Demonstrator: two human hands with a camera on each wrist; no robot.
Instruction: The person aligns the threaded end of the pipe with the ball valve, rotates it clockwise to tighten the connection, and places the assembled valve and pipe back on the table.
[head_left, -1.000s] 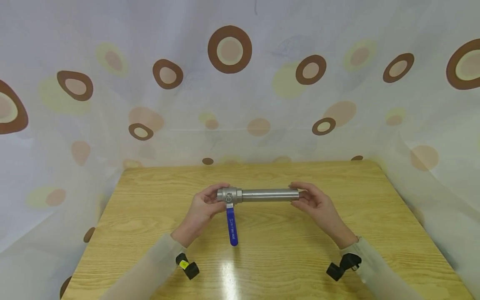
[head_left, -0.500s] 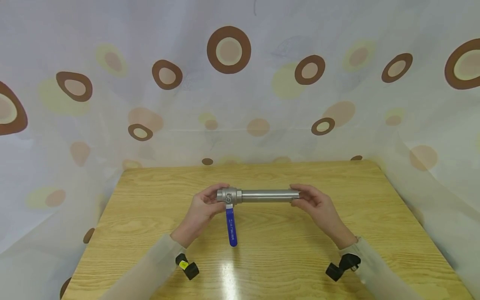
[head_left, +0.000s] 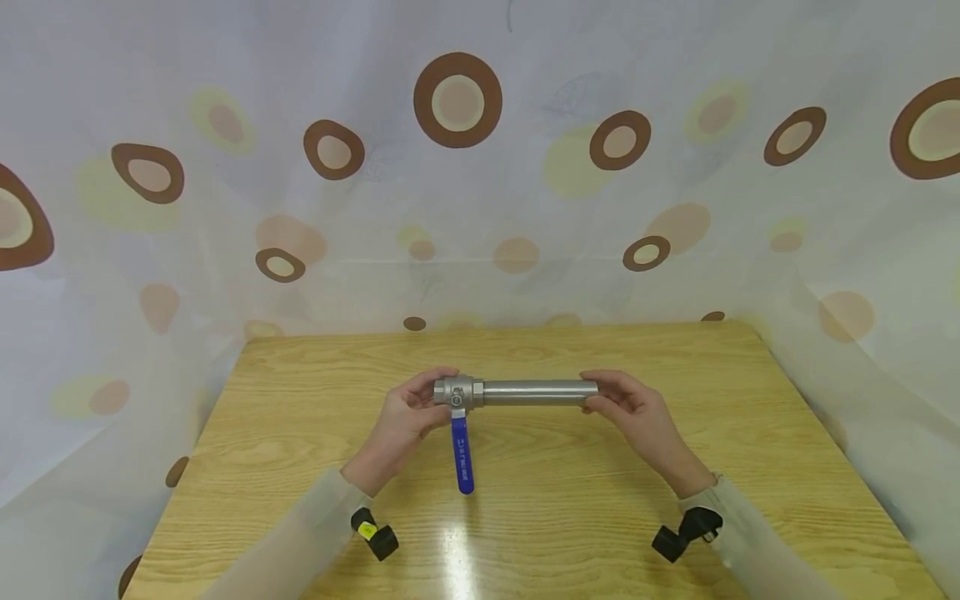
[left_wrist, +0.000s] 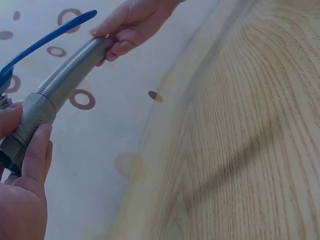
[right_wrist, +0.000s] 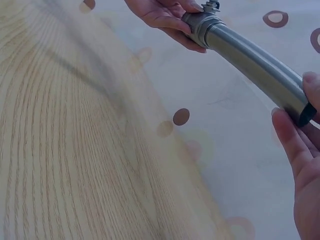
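left hand [head_left: 401, 425] grips valve [head_left: 459, 388], right hand [head_left: 641, 421] pinches pipe [head_left: 534, 392] end; its thumb [head_left: 606, 407] has shifted slightly upward, maybe a small twist, hard to tell.

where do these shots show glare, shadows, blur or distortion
Head: white glare on the pale brown wood-grain tabletop, lettering on the long blue valve handle too soft to read clearly; left wrist: a dark shadow slants across the tabletop; right wrist: the silver metal pipe looks bowed.

Left fingers [left_wrist: 36, 156] and right fingers [right_wrist: 290, 134], both curled, face each other.
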